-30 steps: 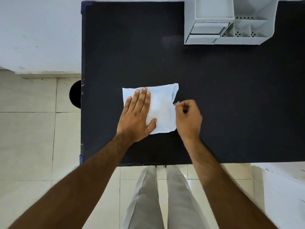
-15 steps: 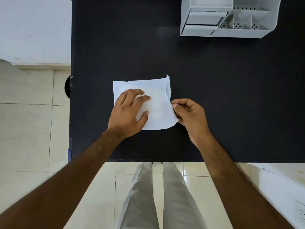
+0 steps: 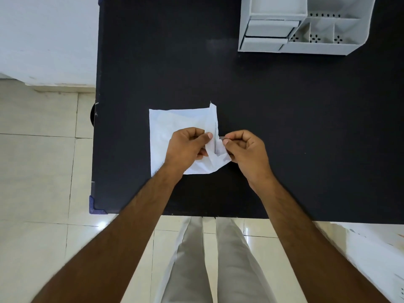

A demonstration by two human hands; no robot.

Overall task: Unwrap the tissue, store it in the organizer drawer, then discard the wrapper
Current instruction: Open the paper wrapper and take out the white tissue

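A white wrapped tissue packet [image 3: 175, 121] lies on the black table [image 3: 284, 127] near its front edge. My left hand [image 3: 185, 147] pinches the packet close to its right side, thumb and fingers closed on the material. My right hand [image 3: 247, 152] pinches the packet's right edge, where a thin clear flap of wrapper shows. The right part of the packet is lifted and creased between the two hands. A white desk organizer [image 3: 306, 25] stands at the table's far right, with two shut drawers [image 3: 269, 31] on its left side and open compartments on its right.
The table's left edge [image 3: 96, 149] drops to a tiled floor, with a dark round object [image 3: 93, 113] just beside it. A white surface [image 3: 371, 248] shows at the lower right. My legs stand below the table's front edge.
My left hand went from lying flat on the packet to curling up and pinching it near the right edge. My right hand kept its pinch, and the packet's right side rose and creased.
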